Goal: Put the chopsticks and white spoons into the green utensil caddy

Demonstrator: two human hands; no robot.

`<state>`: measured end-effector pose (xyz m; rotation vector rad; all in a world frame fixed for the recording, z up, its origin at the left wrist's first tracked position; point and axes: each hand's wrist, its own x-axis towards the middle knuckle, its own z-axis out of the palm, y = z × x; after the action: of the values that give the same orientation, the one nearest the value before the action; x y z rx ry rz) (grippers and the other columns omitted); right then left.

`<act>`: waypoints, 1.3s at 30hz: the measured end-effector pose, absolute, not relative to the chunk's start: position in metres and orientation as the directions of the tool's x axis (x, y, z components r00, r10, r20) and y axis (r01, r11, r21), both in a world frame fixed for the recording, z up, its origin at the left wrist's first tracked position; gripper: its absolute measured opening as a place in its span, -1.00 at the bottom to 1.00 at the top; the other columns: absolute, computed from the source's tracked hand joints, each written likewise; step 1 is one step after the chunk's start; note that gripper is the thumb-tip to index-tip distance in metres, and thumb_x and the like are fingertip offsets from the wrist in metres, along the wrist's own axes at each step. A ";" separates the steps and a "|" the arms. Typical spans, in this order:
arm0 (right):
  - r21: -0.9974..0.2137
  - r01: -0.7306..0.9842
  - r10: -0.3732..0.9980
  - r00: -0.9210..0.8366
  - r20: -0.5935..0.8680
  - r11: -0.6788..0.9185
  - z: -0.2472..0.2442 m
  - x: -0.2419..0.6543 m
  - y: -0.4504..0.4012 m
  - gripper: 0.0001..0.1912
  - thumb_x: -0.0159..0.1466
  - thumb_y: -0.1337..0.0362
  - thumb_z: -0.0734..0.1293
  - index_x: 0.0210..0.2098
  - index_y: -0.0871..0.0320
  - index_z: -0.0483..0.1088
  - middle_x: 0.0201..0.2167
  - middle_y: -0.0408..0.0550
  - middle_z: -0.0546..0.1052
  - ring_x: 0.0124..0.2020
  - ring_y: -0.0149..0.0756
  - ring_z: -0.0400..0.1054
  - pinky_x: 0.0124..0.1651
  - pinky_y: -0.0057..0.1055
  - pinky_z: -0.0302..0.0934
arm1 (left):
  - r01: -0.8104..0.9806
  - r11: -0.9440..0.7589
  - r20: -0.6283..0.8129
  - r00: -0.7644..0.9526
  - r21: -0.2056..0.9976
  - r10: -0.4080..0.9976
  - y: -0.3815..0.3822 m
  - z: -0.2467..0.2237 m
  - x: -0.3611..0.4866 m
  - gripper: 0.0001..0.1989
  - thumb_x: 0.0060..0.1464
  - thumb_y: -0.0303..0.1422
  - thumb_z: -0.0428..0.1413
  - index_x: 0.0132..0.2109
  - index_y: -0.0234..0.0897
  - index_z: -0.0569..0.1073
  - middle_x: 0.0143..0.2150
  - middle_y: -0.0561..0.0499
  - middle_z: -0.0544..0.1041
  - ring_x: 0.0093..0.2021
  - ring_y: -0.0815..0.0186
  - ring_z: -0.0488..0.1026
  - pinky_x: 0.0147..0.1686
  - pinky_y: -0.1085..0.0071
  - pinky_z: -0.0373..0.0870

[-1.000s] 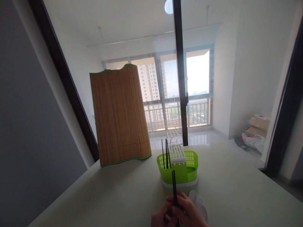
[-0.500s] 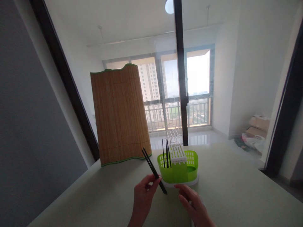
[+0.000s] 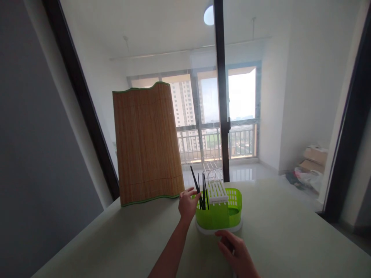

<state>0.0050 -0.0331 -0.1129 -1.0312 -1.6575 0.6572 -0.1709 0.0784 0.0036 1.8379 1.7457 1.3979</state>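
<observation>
My left hand [image 3: 188, 204] is closed in a pinch on black chopsticks [image 3: 194, 178]. It holds them tilted over the left compartment of a green utensil caddy [image 3: 218, 217], their lower ends down inside it. Other black chopsticks [image 3: 206, 193] stand in that same compartment. A slotted white rack [image 3: 218, 192] sits across the caddy's middle, and a white base [image 3: 207, 231] is under it. My right hand [image 3: 236, 249] rests low in front of the caddy, fingers loosely bent, with a gap between thumb and index finger. I see nothing held in it.
A bamboo mat [image 3: 147, 146] with green edging stands upright on the pale table [image 3: 275, 227], left of the caddy. Behind the table is a glass door with a dark frame [image 3: 220, 88]. Boxes and bags [image 3: 311, 166] lie on the floor beyond, at the right.
My left hand has moved up and forward, bringing the chopsticks from in front of the caddy into its left compartment. They now stand more upright. The right hand has barely moved.
</observation>
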 end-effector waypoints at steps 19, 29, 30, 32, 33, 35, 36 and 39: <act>-0.902 0.226 0.886 0.209 0.413 0.367 -0.100 0.022 -0.031 -0.62 0.27 -0.02 0.25 -0.29 0.17 0.50 -0.48 -0.06 0.51 -0.48 -0.27 0.34 -0.41 -0.40 0.22 | 0.515 -0.390 0.462 -0.013 0.764 0.887 -0.010 -0.046 -0.146 -0.73 0.16 -0.24 -0.03 -0.19 -0.25 0.52 -0.22 -0.09 0.54 -0.28 0.23 0.47 -0.35 0.35 0.40; -0.891 0.263 0.854 0.283 0.437 0.370 -0.095 0.026 -0.033 -0.60 0.25 -0.04 0.26 -0.30 0.17 0.50 -0.48 -0.02 0.55 -0.44 -0.22 0.43 -0.37 -0.39 0.30 | 0.666 -0.250 0.070 0.285 0.703 0.956 -0.025 -0.095 -0.110 -0.78 -0.05 -0.23 0.13 -0.24 -0.05 0.61 -0.30 -0.07 0.62 -0.27 0.11 0.53 -0.29 0.22 0.37; -0.890 0.262 0.853 0.280 0.440 0.373 -0.096 0.026 -0.033 -0.60 0.25 -0.04 0.26 -0.30 0.17 0.50 -0.45 -0.01 0.56 -0.41 -0.21 0.44 -0.36 -0.38 0.31 | 0.680 -0.255 0.058 0.299 0.688 0.953 -0.026 -0.094 -0.109 -0.79 -0.04 -0.24 0.11 -0.27 -0.06 0.62 -0.33 -0.07 0.62 -0.29 0.11 0.54 -0.30 0.22 0.37; -0.890 0.257 0.853 0.280 0.441 0.376 -0.098 0.026 -0.031 -0.61 0.25 -0.04 0.26 -0.29 0.16 0.50 -0.42 0.00 0.57 -0.39 -0.19 0.45 -0.35 -0.38 0.32 | 0.702 -0.259 0.052 0.302 0.664 0.952 -0.026 -0.095 -0.107 -0.78 -0.03 -0.26 0.09 -0.29 -0.10 0.63 -0.35 -0.08 0.62 -0.29 0.10 0.54 -0.29 0.21 0.38; -0.891 0.255 0.854 0.278 0.440 0.376 -0.099 0.026 -0.031 -0.61 0.25 -0.04 0.26 -0.29 0.16 0.50 -0.41 0.00 0.58 -0.39 -0.19 0.46 -0.35 -0.38 0.33 | 0.711 -0.258 0.055 0.295 0.654 0.954 -0.026 -0.096 -0.106 -0.78 -0.03 -0.26 0.09 -0.30 -0.11 0.63 -0.35 -0.09 0.62 -0.29 0.09 0.55 -0.29 0.21 0.38; -0.892 0.256 0.857 0.273 0.437 0.374 -0.100 0.025 -0.031 -0.61 0.25 -0.04 0.26 -0.29 0.16 0.51 -0.41 0.00 0.58 -0.38 -0.19 0.47 -0.34 -0.38 0.33 | 0.723 -0.262 0.080 0.276 0.639 0.958 -0.025 -0.099 -0.103 -0.79 -0.01 -0.25 0.09 -0.31 -0.11 0.62 -0.35 -0.10 0.62 -0.30 0.08 0.54 -0.31 0.21 0.37; -0.891 0.260 0.857 0.272 0.437 0.371 -0.100 0.025 -0.031 -0.61 0.25 -0.04 0.26 -0.29 0.16 0.51 -0.41 0.00 0.58 -0.37 -0.18 0.47 -0.33 -0.37 0.34 | 0.727 -0.271 0.097 0.272 0.631 0.957 -0.024 -0.100 -0.101 -0.79 0.00 -0.25 0.08 -0.31 -0.11 0.61 -0.35 -0.10 0.61 -0.30 0.08 0.54 -0.32 0.21 0.36; -0.887 0.281 0.855 0.273 0.440 0.367 -0.100 0.025 -0.032 -0.60 0.25 -0.04 0.26 -0.28 0.16 0.51 -0.45 -0.01 0.57 -0.36 -0.18 0.47 -0.33 -0.38 0.33 | 0.738 -0.280 0.120 0.264 0.615 0.957 -0.021 -0.101 -0.096 -0.81 0.01 -0.30 0.06 -0.38 -0.16 0.58 -0.39 -0.10 0.59 -0.33 0.09 0.53 -0.35 0.22 0.33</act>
<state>0.0250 -0.0320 -0.0995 -1.1796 -1.2810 0.5408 -0.0957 -0.0211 -0.1010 2.1014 1.5328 0.6705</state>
